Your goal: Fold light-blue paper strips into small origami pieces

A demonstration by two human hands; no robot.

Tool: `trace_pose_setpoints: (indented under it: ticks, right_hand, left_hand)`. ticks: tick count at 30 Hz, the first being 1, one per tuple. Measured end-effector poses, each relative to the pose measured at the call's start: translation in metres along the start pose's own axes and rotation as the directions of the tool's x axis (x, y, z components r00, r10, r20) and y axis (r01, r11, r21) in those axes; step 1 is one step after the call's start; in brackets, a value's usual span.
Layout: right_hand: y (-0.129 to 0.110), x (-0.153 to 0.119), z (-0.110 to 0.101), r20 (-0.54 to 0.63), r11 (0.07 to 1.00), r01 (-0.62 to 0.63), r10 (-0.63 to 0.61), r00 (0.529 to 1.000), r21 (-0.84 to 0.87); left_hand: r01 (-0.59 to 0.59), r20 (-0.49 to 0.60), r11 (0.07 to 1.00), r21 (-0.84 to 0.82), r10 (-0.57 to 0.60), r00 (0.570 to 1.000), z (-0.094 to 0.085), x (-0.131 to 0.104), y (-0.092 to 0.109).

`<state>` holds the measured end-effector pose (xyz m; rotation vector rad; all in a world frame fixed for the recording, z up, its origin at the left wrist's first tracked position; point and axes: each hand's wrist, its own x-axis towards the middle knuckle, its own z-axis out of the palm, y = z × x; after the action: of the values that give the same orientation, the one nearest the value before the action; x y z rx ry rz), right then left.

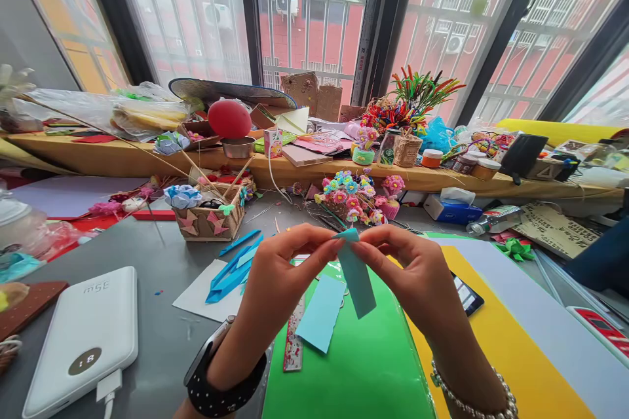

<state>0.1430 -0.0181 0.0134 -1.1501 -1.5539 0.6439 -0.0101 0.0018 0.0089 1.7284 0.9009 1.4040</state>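
Note:
Both hands meet above a green folder [354, 373] on the table. My left hand [289, 262] pinches the upper left corner of a light blue paper strip [358, 281]. On the strip's upper right edge, the thumb and fingers of my right hand [403, 258] are closed too. The strip's top looks bent or folded over, and its lower end hangs down. Below it, another light blue paper piece [322, 314] with a ragged edge lies on the folder. A patterned ruler [293, 344] is partly under that piece.
Left of my hands, folded blue strips [230, 278] lie on white paper [196, 301]. A white power bank [88, 334] with a cable is at the left. A decorated basket [211, 219] and crafted flowers [351, 193] stand behind. A phone [466, 294] lies at the right.

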Motion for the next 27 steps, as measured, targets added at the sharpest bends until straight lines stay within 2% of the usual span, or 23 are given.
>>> trace_pose_setpoints:
  ticks: [4, 7, 9, 12, 18, 24, 27]
  right_hand:
    - [0.0014, 0.0004, -0.0006, 0.01, 0.986, 0.139, -0.139, 0.99, -0.096]
    - [0.0028, 0.0001, -0.0005, 0.057, 0.934, 0.27, -0.264, 0.963, -0.233]
    - [0.0029, -0.0003, 0.0001, 0.076, 0.91, 0.311, -0.302, 0.95, -0.272]
    - [0.0021, -0.0002, 0.0012, 0.059, 0.913, 0.311, -0.307, 0.95, -0.264]
    - [0.0008, 0.002, 0.0008, 0.066, 0.918, 0.337, -0.33, 0.942, -0.21]
    - [0.0009, 0.001, 0.0005, 0.098, 0.874, 0.393, -0.381, 0.919, -0.286]
    - [0.0008, 0.0008, 0.0013, 0.11, 0.867, 0.398, -0.384, 0.917, -0.3]
  left_hand:
    - [-0.038, -0.014, 0.997, 0.071, 0.04, 0.999, 0.0009, 0.0011, 0.0026]
    - [-0.13, -0.011, 0.973, 0.189, 0.135, 0.991, 0.0013, 0.0007, 0.0037]
    - [-0.186, -0.003, 0.95, 0.251, 0.193, 0.981, 0.0008, -0.0003, 0.0036]
    - [-0.222, -0.024, 0.931, 0.289, 0.239, 0.971, -0.0011, -0.0021, 0.0034]
    - [-0.208, -0.04, 0.942, 0.262, 0.226, 0.973, -0.0055, -0.0022, 0.0036]
    - [-0.223, 0.015, 0.927, 0.302, 0.229, 0.973, -0.0047, 0.0003, 0.0044]
    - [-0.253, 0.006, 0.911, 0.326, 0.265, 0.964, -0.0042, 0.0002, 0.0044]
